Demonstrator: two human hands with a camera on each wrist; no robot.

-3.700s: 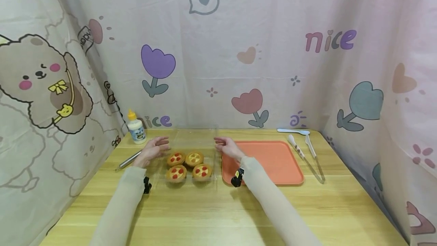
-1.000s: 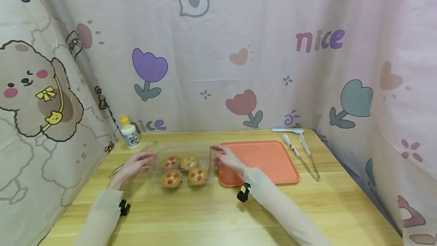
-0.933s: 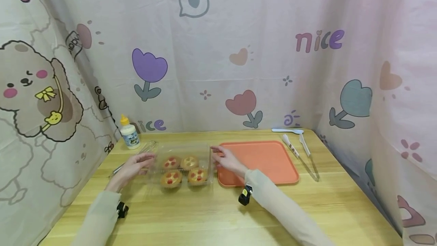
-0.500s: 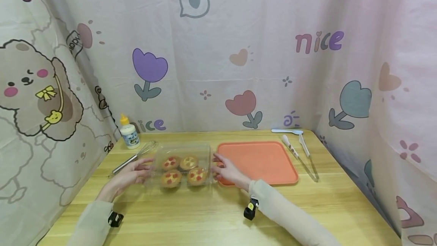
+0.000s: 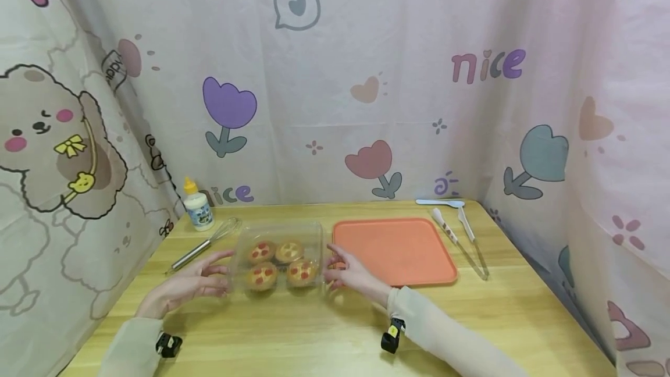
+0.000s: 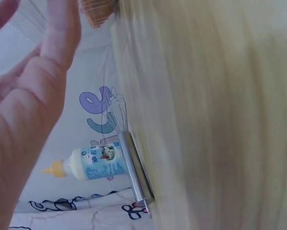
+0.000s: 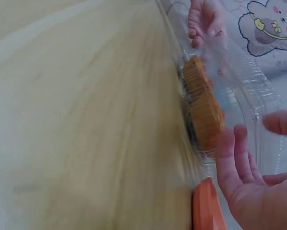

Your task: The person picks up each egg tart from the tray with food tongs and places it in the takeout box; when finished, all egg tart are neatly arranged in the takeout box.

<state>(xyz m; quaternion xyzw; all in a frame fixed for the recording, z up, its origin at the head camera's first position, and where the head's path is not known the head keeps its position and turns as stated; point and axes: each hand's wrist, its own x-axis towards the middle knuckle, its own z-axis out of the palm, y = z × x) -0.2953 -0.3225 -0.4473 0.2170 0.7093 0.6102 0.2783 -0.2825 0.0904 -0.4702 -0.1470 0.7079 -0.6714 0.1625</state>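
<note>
A clear plastic clamshell box (image 5: 280,228) lies on the table with its lid down. Inside are several small tarts (image 5: 263,276) with red and yellow toppings, seen through the plastic. My left hand (image 5: 185,285) is at the box's left side, fingers loosely bent and holding nothing. On the opposite side is my right hand (image 5: 356,275), its fingers spread close to the box wall. The right wrist view shows the thumb (image 7: 280,123) apart from the fingers, with the box (image 7: 251,103) just beyond; whether the fingertips touch it I cannot tell.
An orange tray (image 5: 392,252) lies right of the box, partly behind my right hand. Tongs (image 5: 463,243) and a light blue utensil (image 5: 441,202) are farther right. A whisk (image 5: 206,244) and a yellow-capped bottle (image 5: 198,208) are at the left; a patterned curtain (image 5: 314,103) hangs behind.
The box's lid, raised 3.7 seconds ago, is now down over the tarts. Over the last second both hands have slid along the box sides toward me, and the whisk shows more fully.
</note>
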